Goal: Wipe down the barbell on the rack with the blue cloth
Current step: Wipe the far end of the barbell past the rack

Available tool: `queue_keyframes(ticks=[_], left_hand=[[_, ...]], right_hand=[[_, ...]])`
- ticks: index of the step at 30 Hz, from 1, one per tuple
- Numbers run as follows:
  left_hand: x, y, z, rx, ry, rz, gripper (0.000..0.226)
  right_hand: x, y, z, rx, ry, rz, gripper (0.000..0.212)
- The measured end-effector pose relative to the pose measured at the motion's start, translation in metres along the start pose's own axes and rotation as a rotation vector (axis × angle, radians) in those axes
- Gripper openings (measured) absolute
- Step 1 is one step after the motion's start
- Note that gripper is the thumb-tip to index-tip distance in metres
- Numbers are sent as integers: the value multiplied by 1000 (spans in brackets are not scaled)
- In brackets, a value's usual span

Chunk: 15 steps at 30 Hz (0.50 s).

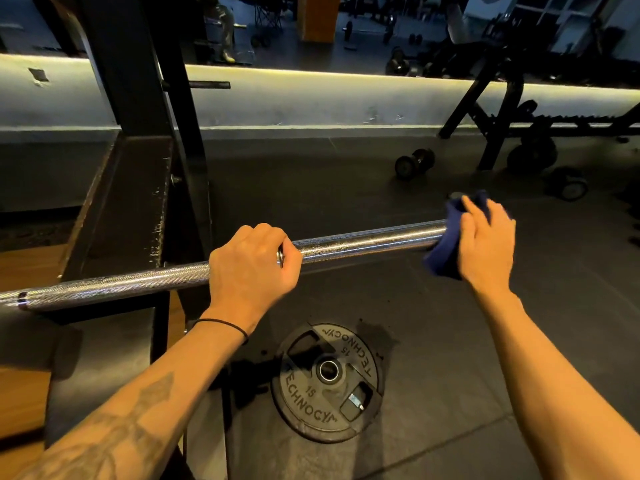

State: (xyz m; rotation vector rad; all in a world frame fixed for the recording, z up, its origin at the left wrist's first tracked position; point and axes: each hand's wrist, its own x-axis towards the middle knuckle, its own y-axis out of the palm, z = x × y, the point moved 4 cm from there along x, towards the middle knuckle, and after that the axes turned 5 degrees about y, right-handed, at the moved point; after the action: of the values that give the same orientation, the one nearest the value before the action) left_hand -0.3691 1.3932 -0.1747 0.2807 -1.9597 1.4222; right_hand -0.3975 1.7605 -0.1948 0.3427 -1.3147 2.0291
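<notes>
A steel barbell (363, 242) runs across the view from lower left to the right, resting on the black rack (138, 188). My left hand (252, 266) grips the bar where the knurled shaft meets the smooth sleeve. My right hand (486, 244) holds the blue cloth (443, 258) wrapped round the sleeve's right end, fingers curled over it. The cloth hides the bar's tip.
A black 15 kg weight plate (329, 382) lies flat on the rubber floor below the bar. Dumbbells (414, 162) lie on the floor further back, near a bench frame (502, 126) at the right. A lit wall strip and mirror run behind.
</notes>
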Motion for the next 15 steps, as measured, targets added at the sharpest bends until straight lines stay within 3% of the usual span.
queue_keyframes(ticks=[3, 5, 8, 10, 12, 15], left_hand=[[0, 0, 0, 3, 8, -3, 32], [0, 1, 0, 8, 4, 4, 31], [0, 2, 0, 20, 0, 11, 29], [0, 2, 0, 24, 0, 6, 28], [0, 2, 0, 15, 1, 6, 28], [-1, 2, 0, 10, -8, 4, 32]], right_hand=[[-10, 9, 10, 36, 229, -73, 58], [-37, 19, 42, 101, 251, -89, 54], [-78, 21, 76, 175, 0, 21, 46], [-73, 10, 67, 103, -219, 74, 46], [-44, 3, 41, -8, -297, 60, 47], [2, -2, 0, -18, -7, 14, 56]])
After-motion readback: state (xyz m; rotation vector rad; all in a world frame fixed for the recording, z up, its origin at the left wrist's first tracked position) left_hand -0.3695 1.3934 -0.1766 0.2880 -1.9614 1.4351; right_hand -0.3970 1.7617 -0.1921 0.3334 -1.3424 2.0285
